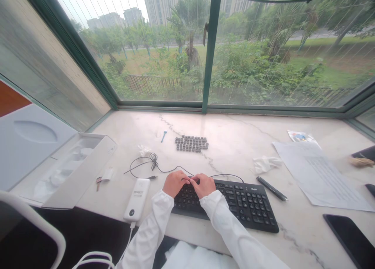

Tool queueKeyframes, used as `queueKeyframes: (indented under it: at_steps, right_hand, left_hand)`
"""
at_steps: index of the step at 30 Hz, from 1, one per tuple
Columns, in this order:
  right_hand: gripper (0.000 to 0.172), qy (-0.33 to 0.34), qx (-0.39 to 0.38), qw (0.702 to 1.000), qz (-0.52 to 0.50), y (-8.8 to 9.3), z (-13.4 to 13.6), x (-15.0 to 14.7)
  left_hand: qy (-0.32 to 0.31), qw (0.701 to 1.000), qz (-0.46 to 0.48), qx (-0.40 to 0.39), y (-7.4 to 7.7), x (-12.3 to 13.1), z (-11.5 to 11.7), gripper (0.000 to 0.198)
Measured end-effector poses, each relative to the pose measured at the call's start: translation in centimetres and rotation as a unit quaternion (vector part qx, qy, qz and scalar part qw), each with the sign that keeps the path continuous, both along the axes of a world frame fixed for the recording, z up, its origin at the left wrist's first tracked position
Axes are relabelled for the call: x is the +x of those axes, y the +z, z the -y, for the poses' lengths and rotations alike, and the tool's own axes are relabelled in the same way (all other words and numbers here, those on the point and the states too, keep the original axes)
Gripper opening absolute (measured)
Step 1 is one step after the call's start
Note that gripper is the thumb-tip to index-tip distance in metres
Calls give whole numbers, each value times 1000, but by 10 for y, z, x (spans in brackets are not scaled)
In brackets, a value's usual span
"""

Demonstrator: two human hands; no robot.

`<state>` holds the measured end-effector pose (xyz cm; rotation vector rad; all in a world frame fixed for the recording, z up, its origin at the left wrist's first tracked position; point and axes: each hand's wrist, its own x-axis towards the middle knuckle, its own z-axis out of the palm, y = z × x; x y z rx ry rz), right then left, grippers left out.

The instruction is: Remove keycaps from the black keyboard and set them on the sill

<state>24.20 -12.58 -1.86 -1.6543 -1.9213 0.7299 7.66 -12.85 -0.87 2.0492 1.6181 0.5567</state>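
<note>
L hand [175, 183] & R hand [205, 186] meet over kbd [238, 202], can't tell if fingers [184, 178] clamp smth.

No text is legible with certainty. Black rectangular plastic keyboard [231, 198]: pale brand mark [254, 189] near its upper right corner is too blurred to read; key legends are too small. White rounded power bank [137, 200]: dark small print, unreadable. White paper sheet [325, 179]: faint printed lines, unreadable.

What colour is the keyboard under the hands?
The keyboard is black; it shows best in the head view.
</note>
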Motion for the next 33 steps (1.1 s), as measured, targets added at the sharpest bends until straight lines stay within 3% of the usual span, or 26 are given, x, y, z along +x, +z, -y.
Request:
queueKeyframes:
  at_steps: [15,25,33]
  right_hand:
    - [9,11,-56,998,16,12,-1,1]
    - [10,8,-66,998,15,11,-2,1]
    - [12,28,-107,994,-1,13,-12,6]
  left_hand:
    - [-22,993,-117,-10,11,8,-2,12]
    - [22,999,-18,-23,3,1,-1,11]
    - [-5,1000,-5,-13,-1,-4,-4,12]
